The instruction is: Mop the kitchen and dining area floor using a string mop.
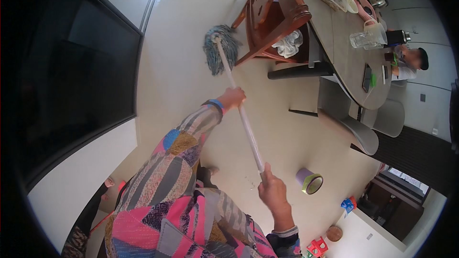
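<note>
A string mop with a blue-grey yarn head (217, 55) rests on the glossy tile floor (172, 61). Its pale handle (250, 132) slants from the yarn down towards my body. Partway along the handle, my left hand (233, 98) is closed around it. My right hand (272, 190) grips the handle near its lower end in the view, thumb laid along the shaft. The yarn lies close to a leg of a reddish-brown wooden chair (261, 28), on whose seat sits a crumpled white cloth (289, 44).
Right of the chair, a dining table (337, 43) bears food containers, a glass mug (360, 40) and a phone (367, 77). A person (405, 68) sits beyond it. Grey chairs (331, 96) and a purple bin (305, 176) stand nearer. A dark glass panel (89, 61) borders the left; another person (86, 208) is lower left.
</note>
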`<state>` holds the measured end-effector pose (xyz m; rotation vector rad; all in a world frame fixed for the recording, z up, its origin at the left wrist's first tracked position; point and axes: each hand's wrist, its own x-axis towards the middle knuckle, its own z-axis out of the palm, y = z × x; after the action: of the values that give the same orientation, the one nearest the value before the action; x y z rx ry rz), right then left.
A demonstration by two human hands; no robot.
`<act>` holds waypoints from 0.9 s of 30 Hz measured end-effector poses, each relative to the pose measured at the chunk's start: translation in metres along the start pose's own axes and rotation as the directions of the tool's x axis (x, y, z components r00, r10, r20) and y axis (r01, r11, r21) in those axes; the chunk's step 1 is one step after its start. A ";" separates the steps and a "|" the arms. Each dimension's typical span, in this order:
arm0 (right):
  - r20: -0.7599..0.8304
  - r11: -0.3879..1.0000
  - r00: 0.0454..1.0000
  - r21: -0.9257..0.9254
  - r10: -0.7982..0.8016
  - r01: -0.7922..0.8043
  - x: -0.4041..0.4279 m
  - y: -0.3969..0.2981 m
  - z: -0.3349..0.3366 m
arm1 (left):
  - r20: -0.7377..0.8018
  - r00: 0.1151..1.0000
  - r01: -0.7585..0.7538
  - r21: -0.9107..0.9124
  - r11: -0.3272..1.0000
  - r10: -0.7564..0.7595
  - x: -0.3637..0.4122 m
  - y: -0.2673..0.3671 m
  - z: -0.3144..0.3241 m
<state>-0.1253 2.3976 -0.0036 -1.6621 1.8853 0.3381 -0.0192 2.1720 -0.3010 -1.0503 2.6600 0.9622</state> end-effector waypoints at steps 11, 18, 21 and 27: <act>0.033 0.993 0.992 -0.020 -0.119 0.119 0.022 -0.021 0.044 | 0.082 0.960 0.263 0.050 0.963 -0.267 -0.077 -0.064 0.005; -0.007 0.998 0.998 0.034 -0.058 0.058 -0.059 0.016 0.081 | 0.201 0.962 0.181 0.047 0.982 -0.187 -0.111 0.002 0.053; 0.008 0.998 0.999 0.038 0.050 -0.050 -0.114 0.033 0.097 | 0.202 0.976 0.073 0.025 0.997 -0.077 -0.128 0.038 0.098; 0.000 0.934 0.936 0.060 0.352 -0.352 -0.262 0.068 0.130 | 0.413 0.900 -0.153 -0.001 0.988 0.140 -0.151 0.180 0.170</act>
<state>-0.1465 2.6946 0.0332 -1.2840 2.1803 0.4124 -0.0419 2.4607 -0.2922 -0.5624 2.4118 1.0303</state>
